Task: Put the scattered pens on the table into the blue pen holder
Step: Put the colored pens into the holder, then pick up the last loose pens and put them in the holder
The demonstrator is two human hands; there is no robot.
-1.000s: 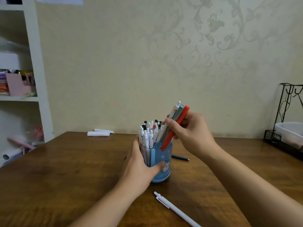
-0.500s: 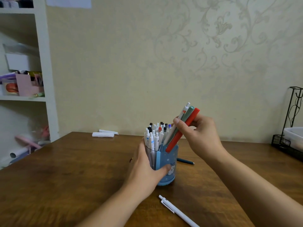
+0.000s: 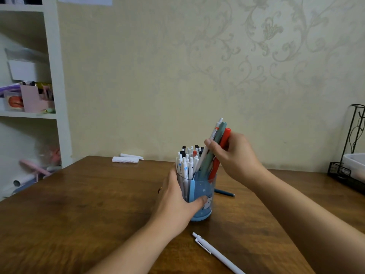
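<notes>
The left hand wraps the blue pen holder standing on the counter, while the right hand pinches three pens, tilted, their lower ends inside the holder's rim. A white pen lies on the counter just in front of the holder, and a dark pen just behind it.

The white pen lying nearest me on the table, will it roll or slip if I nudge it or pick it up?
The white pen looks slim and round, so a sideways nudge would probably roll it on the smooth wooden table. Its clip near the top end may stop the roll early. It looks like stiff, light plastic, so a pinch should lift it easily, though the glossy barrel might slip.
</notes>
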